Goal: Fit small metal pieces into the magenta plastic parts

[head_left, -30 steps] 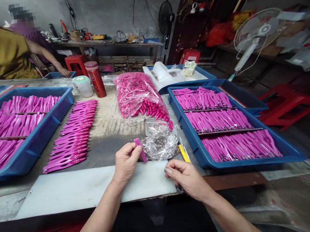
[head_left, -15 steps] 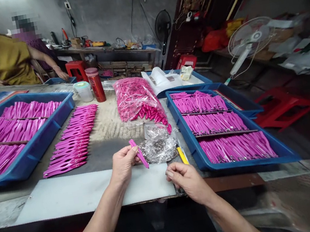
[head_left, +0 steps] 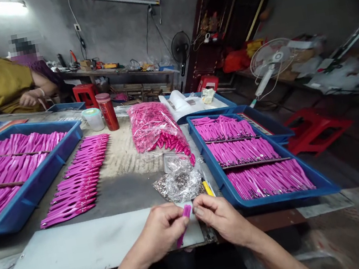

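Note:
My left hand pinches a flat magenta plastic piece over the right end of a pale board. Close beside the upper end of that piece is my right hand, its thumb and forefinger pressed together; anything between them is too small to make out. Just beyond the hands lies an open clear plastic bag of small metal parts. A yellow-handled tool rests by its right side. To the left, magenta pieces with darker pink tips lie in an overlapping row.
A clear bag of dark pink parts sits mid-table. Blue trays of magenta pieces stand right and left. Behind are a red bottle and a lidded tub. Two other people sit at the far left.
My left hand has brought the magenta piece nearer and to the right, close to my right hand. The view has tilted up a little. A co-worker's hand has moved.

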